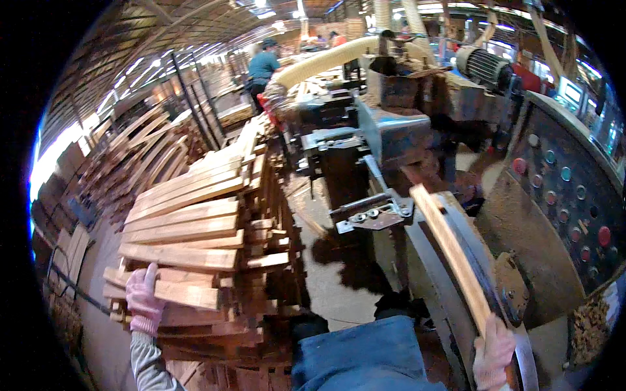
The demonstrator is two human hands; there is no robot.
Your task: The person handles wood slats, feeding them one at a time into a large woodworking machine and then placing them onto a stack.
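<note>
Toward seven o'clock in the view, the person's left hand [144, 298], in a pale pinkish work glove, lay flat against the end of a wooden slat [171, 293] in a tall stack of wooden slats [195, 228]. Its fingers were spread and pointed up toward twelve o'clock, open rather than wrapped around anything, and a grey sleeve [149, 362] ran down from the wrist to the lower edge. The stack filled the left middle of the view, its pale boards lying crosswise in layers that leaned away toward eleven o'clock.

Down at five o'clock, the right hand [492, 352], gloved the same way, was closed on the near end of a long curved wooden strip [450, 251]. That strip ran up toward twelve o'clock, resting along a curved metal guide [473, 260] on a woodworking machine [391, 137]. At three o'clock stood the machine's dusty control panel [567, 189], dotted with round red and green buttons. A grey motor [482, 64] sat above it near one o'clock, and a thick cream-coloured dust hose [326, 60] arched across the top of the machine toward twelve o'clock.

At six o'clock, blue trousers [365, 355] on the person's legs showed between the two hands. Far off near eleven o'clock, another person in a teal shirt [263, 64] stood beside more stacked timber [140, 156].
</note>
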